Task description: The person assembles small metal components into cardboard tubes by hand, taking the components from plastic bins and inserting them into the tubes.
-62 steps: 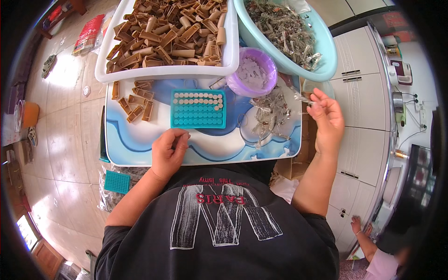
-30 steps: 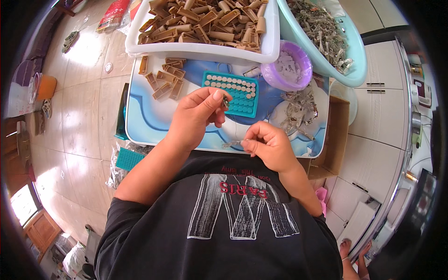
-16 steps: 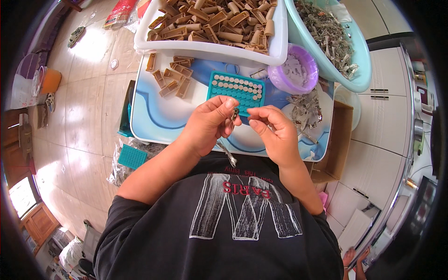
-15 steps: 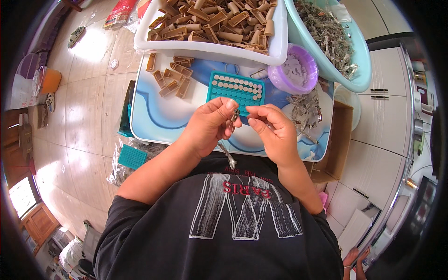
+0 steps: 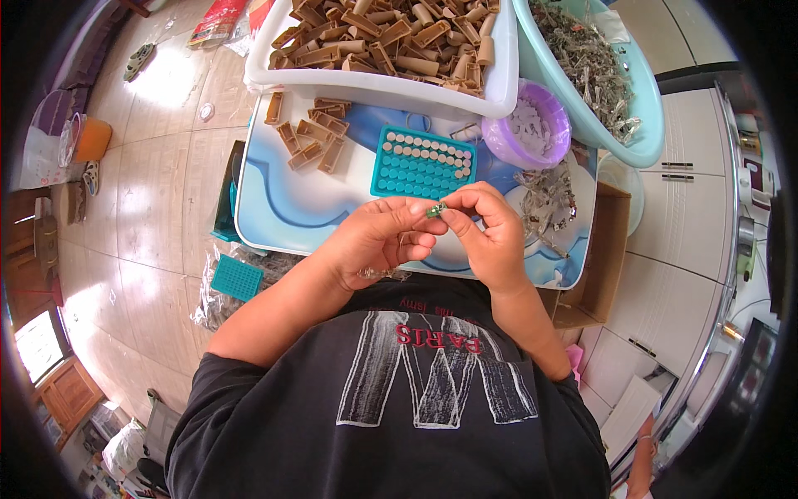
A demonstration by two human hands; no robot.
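Between my fingertips is a small green circuit board [image 5: 435, 210] with metallic parts on it. My left hand [image 5: 378, 237] pinches it from the left, its lower fingers curled. My right hand [image 5: 486, 233] grips its other side between thumb and index finger. Under my left hand a bit of a thin silvery wire bundle [image 5: 384, 273] shows; the rest is hidden. Just beyond my hands lies a teal tray [image 5: 407, 185] of round pockets, its far rows filled with small pale round pieces. Several hollow tan plastic housings [image 5: 314, 133] lie on the table at the far left.
The blue-and-white table [image 5: 287, 212] carries a white tub [image 5: 386, 90] of tan housings and a purple bowl [image 5: 559, 137] of white pieces. A heap of wired parts [image 5: 544, 204] lies at right. Beyond is a light-blue basin [image 5: 652, 125]. A cardboard box [image 5: 603, 249] stands beside the table.
My hands have come together on the piece, and its green side now faces up. The wire bundle that hung below my left hand is now mostly hidden.
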